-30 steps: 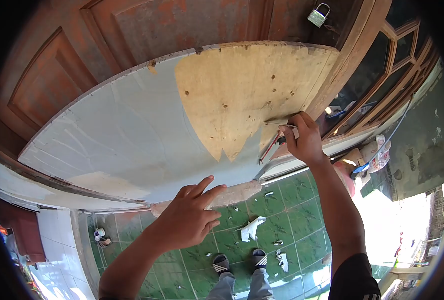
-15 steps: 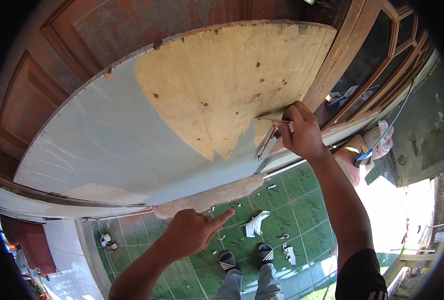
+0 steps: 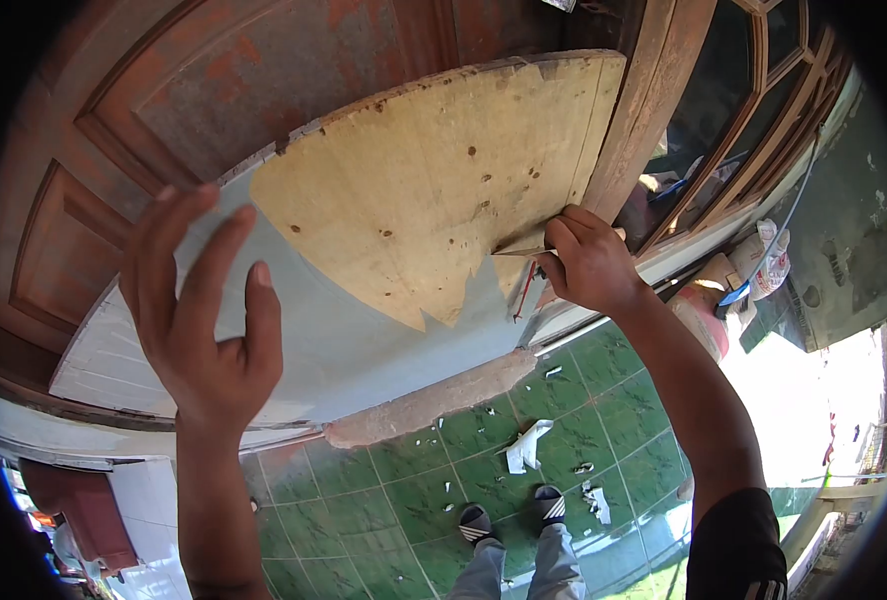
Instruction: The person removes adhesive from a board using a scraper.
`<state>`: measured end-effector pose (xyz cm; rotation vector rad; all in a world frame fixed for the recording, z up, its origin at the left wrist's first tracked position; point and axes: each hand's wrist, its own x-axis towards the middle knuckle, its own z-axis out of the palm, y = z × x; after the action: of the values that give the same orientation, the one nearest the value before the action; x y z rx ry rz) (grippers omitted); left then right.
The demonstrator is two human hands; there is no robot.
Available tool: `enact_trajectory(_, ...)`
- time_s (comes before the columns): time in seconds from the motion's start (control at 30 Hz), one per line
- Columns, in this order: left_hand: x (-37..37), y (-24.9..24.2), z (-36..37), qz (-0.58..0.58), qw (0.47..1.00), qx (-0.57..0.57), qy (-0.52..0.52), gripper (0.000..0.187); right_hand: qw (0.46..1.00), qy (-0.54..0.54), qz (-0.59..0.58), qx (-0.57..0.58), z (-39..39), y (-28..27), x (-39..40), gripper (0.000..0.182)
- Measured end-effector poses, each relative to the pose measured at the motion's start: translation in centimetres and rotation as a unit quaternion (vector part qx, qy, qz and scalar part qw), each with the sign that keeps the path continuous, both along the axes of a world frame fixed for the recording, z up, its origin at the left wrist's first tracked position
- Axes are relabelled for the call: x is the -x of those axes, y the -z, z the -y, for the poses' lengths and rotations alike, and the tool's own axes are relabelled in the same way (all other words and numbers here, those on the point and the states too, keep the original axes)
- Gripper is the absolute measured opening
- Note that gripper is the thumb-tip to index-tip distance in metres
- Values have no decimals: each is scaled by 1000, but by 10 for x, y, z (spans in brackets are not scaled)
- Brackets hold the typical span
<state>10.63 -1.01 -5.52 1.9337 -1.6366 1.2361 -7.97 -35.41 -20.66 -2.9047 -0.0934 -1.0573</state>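
Note:
A board with a curved edge leans by a wooden door; its upper right is bare plywood [image 3: 414, 170], the rest carries a grey layer [image 3: 364, 350]. My right hand [image 3: 592, 262] is closed round a thin flat scraper [image 3: 524, 243], whose edge touches the plywood near the jagged grey border. Just below it is a thin red object [image 3: 526, 292] at the board's side. Raised in front of the board's left part, my left hand [image 3: 204, 310] is empty with its fingers apart.
Torn white scraps [image 3: 530, 447] lie on the green tiled floor [image 3: 364, 490] near my sandalled feet [image 3: 476, 522]. Sacks [image 3: 764, 262] and a blue brush [image 3: 734, 295] are at the right, beside a window frame [image 3: 754, 130]. Behind the board stands the carved door [image 3: 234, 90].
My left hand has risen from low in front of the floor to the board's left side, and its fingers have spread. The view has shifted; my right hand still holds the scraper against the plywood.

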Motion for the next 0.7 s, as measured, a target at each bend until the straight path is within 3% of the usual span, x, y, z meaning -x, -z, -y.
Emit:
enact_trajectory(0.07, -17, -19, 20, 38, 997, 61, -24, 43, 999, -5, 15, -39, 1, 6, 0, 27)
enact_trajectory(0.17, -25, -25, 33, 5, 999, 27, -38, 56, 997, 8, 38, -73, -5, 11, -5, 27)
enact_trajectory(0.27, -25, -12, 32, -40, 996, 14, -76, 56, 997, 5, 51, -61, -4, 17, -6, 27)
enact_trajectory(0.4, -37, -6, 36, 71, 995, 49, -53, 51, 1000, -18, 17, 5, 2, 3, 1, 26)
enact_trajectory(0.6, -38, -3, 41, 106, 989, 78, -72, 48, 988, 26, 64, -135, -12, 13, 6, 25)
enact_trajectory(0.7, -38, -4, 40, 93, 991, 83, -43, 47, 982, 54, 22, -179, -22, 36, 3, 26)
